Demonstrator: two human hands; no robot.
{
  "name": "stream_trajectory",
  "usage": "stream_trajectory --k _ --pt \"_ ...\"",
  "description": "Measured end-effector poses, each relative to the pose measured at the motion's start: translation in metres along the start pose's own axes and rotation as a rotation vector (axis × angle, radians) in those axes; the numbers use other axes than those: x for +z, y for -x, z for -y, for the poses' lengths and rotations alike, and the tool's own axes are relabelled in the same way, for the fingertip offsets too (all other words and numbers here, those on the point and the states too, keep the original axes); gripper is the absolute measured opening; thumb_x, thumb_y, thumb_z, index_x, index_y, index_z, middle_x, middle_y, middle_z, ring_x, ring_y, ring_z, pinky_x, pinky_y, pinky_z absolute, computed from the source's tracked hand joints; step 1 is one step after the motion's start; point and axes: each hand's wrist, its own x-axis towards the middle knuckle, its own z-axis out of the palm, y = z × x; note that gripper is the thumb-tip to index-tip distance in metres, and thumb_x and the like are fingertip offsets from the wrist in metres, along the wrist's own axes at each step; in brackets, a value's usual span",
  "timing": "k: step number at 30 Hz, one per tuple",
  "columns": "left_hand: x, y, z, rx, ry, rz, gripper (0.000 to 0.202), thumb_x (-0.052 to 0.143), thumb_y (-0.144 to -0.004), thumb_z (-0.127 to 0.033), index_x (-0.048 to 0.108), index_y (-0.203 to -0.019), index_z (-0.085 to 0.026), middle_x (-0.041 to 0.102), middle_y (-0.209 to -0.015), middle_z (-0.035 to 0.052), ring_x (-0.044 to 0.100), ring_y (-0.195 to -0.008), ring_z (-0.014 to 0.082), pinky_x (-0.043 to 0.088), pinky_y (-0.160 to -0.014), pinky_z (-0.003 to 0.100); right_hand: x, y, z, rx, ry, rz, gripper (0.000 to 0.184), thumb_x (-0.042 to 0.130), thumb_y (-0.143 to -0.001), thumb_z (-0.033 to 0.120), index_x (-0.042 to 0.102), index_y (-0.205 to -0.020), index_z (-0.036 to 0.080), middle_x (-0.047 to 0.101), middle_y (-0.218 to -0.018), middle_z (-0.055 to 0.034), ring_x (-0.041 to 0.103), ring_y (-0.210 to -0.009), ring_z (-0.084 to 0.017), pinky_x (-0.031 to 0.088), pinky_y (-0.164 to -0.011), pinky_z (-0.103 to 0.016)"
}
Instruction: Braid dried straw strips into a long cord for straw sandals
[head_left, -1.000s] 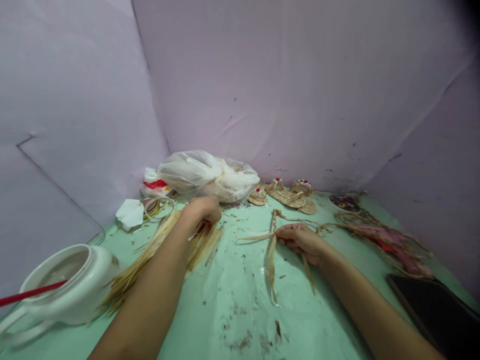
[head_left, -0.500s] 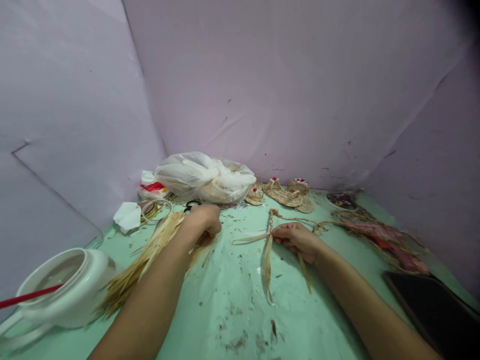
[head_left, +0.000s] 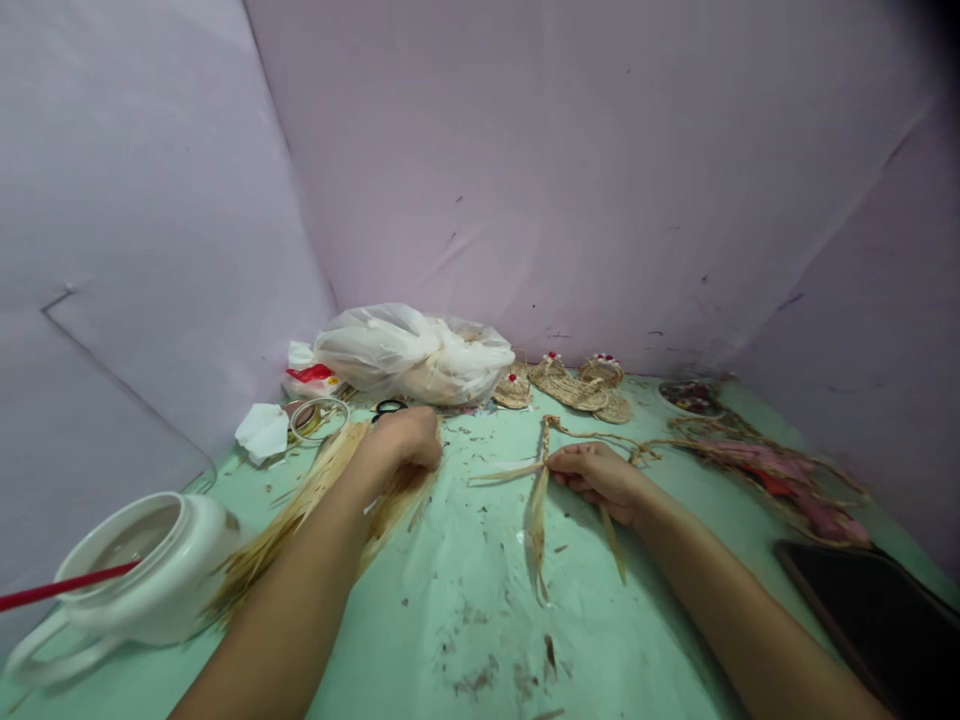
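Note:
My right hand [head_left: 592, 478] pinches the lower end of a narrow straw braid [head_left: 546, 440] between thumb and fingers. Loose strands [head_left: 538, 525] fan out below and to the left of that pinch. From the braid's top, a thin plaited cord runs off to the right along the table. Over at the left, my left hand [head_left: 409, 440] is curled down at the top of a bundle of pale dried straw strips [head_left: 307, 520], its fingertips turned away and partly hidden. Black-handled scissors [head_left: 389, 407] lie just behind this hand.
A knotted white plastic bag [head_left: 416, 350] rests against the back wall, beside woven straw slippers [head_left: 570, 385] with red and white beads. A white pot [head_left: 150, 570] with a red stick stands front left. Tape rolls [head_left: 319, 418] lie behind it. A dark tablet-like slab [head_left: 862, 610] lies right.
My left hand has shifted slightly over the straw bundle, and the strips under it have spread a little. My right hand keeps its pinch on the braid. The camera view has moved slightly.

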Motion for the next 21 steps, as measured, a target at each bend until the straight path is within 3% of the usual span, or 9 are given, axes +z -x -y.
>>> stream_trajectory --k 4,9,12,16,21 --pt "-0.002 0.002 0.0 0.001 -0.041 -0.068 0.017 0.051 -0.047 -0.017 0.06 -0.06 -0.013 0.061 -0.064 0.0088 0.054 -0.061 0.0178 0.036 -0.05 0.022 0.001 0.002 0.001 -0.004 -0.008 0.009 0.021 0.057 -0.059 0.026 0.045 -0.047 0.015 0.031 -0.036 0.0073 0.017 -0.033 -0.002 0.006 -0.034 -0.02" --pt "-0.009 0.008 0.011 0.148 0.121 0.044 0.015 0.051 -0.05 -0.021 0.06 -0.06 -0.015 0.057 -0.058 0.0024 0.049 -0.052 0.0132 0.033 -0.045 0.02 0.0 -0.001 -0.001 0.001 -0.008 0.018 0.021 0.057 -0.059 0.026 0.044 -0.047 0.015 0.03 -0.036 0.0076 0.017 -0.032 -0.002 0.006 -0.034 -0.02" --pt "-0.004 0.006 0.004 0.095 0.039 0.083 0.013 0.055 -0.046 -0.021 0.059 -0.056 -0.014 0.056 -0.055 0.0034 0.049 -0.051 0.0142 0.034 -0.045 0.022 0.0 -0.002 -0.003 -0.003 -0.009 0.009 0.019 0.058 -0.059 0.027 0.046 -0.049 0.015 0.035 -0.039 0.0065 0.019 -0.033 -0.002 0.007 -0.034 -0.02" --pt "0.002 0.001 -0.001 0.058 -0.012 0.036 0.01 0.051 -0.044 -0.015 0.057 -0.052 -0.013 0.054 -0.049 0.0048 0.05 -0.051 0.0156 0.035 -0.047 0.022 -0.001 -0.003 -0.002 0.02 -0.013 -0.006 0.017 0.058 -0.058 0.027 0.048 -0.052 0.015 0.037 -0.041 0.0058 0.019 -0.033 -0.002 0.007 -0.034 -0.02" --pt "-0.012 0.004 0.028 0.085 0.141 -0.042 0.008 0.048 -0.048 -0.017 0.054 -0.053 -0.015 0.051 -0.052 0.001 0.044 -0.048 0.0121 0.03 -0.044 0.022 0.0 -0.002 -0.001 0.021 -0.018 0.014 0.02 0.058 -0.058 0.028 0.045 -0.049 0.016 0.031 -0.038 0.0069 0.016 -0.033 -0.002 0.005 -0.035 -0.021"
